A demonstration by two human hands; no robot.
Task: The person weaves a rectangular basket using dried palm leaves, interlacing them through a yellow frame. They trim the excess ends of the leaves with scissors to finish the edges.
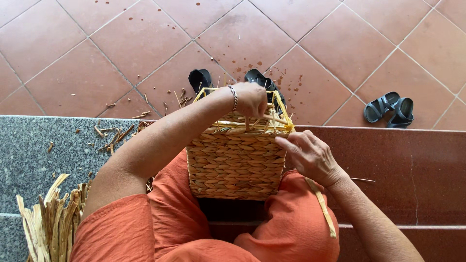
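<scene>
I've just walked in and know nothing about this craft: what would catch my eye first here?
First, the square woven basket in the middle, held between knees in orange cloth. The left hand reaches over its far rim while the right hand pinches the yellow strands at the near corner. A bundle of dried straw lies lower left, and dark sandals sit on the tiles at right.

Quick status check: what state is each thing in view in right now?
Woven basket: upright on the lap, rim unfinished.
Left hand: gripping the rim strands.
Right hand: pinching a strand at the rim.
Sandals: off, on the tiles.
Straw bundle: loose, lying on the step.
</scene>
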